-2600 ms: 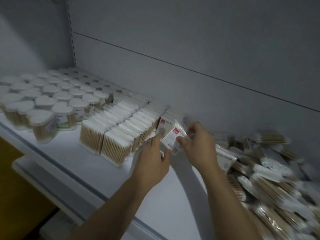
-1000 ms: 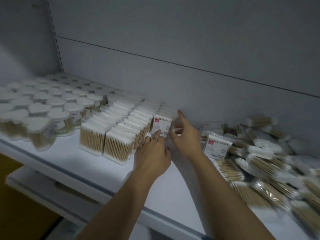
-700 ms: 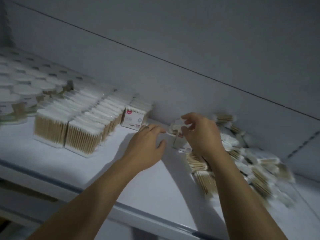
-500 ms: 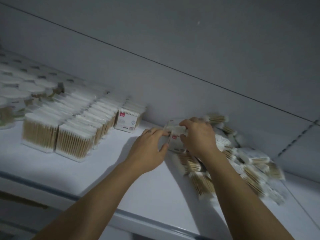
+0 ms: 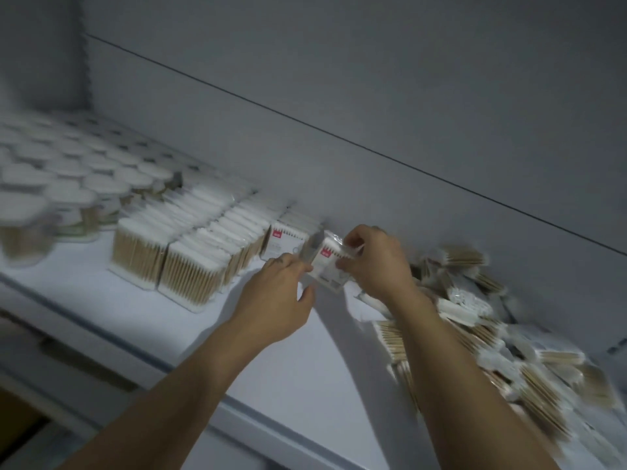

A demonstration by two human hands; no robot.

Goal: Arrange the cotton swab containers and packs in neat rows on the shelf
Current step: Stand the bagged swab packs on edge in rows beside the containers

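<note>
Both hands hold one white cotton swab pack with a red label (image 5: pixel 328 266) just above the white shelf (image 5: pixel 298 374). My right hand (image 5: pixel 373 262) pinches its top and right side; my left hand (image 5: pixel 281 296) touches its left edge with the fingertips. Just left of it, another red-labelled pack (image 5: pixel 283 239) stands at the end of a row. Rows of upright swab packs (image 5: pixel 190 245) fill the shelf to the left. Round white-lidded swab containers (image 5: pixel 68 184) stand in rows at the far left. A loose pile of swab packs (image 5: pixel 492 334) lies on the right.
The grey back wall (image 5: pixel 339 96) rises right behind the rows. The shelf's front edge (image 5: pixel 237 412) runs diagonally under my forearms. A bare strip of shelf lies between the rows and the pile.
My right hand picked a red-labelled pack out of the pile and carried it left toward the row's end. My left hand came up to it. The view swung back to the left.
</note>
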